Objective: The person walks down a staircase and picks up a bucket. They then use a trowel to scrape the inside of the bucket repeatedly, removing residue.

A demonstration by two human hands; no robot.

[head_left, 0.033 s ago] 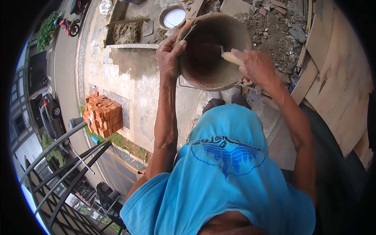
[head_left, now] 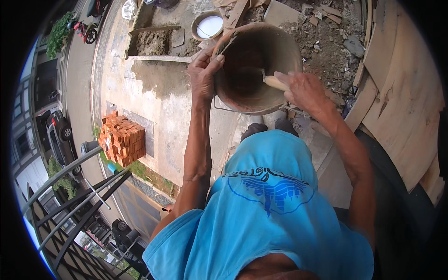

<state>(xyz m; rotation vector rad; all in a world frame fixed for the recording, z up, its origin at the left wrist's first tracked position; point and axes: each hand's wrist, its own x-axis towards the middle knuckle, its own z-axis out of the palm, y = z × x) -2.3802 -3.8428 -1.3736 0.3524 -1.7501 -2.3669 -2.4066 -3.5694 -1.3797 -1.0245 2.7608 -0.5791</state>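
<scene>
A mortar-smeared, reddish-brown bucket (head_left: 285, 52) is held up in front of my body, its mouth facing me. My left hand (head_left: 204, 74) is closed on the left part of its rim, thumb over the edge. My right hand (head_left: 305, 91) grips the pale handle of a trowel (head_left: 275, 83). The trowel's metal neck points into the bucket, and its blade is hard to make out in the dark interior. A wire handle hangs below the bucket's left side.
Beyond the bucket stands a smaller pail (head_left: 209, 26) with whitish contents, beside a framed heap of sandy mix (head_left: 153, 43). Rubble (head_left: 322, 42) lies at the far right, next to wooden boards (head_left: 401, 107). A stack of orange bricks (head_left: 122, 138) stands on the left.
The bucket, both hands and the surroundings sit slightly lower in the picture. My grip on the rim and on the trowel is the same.
</scene>
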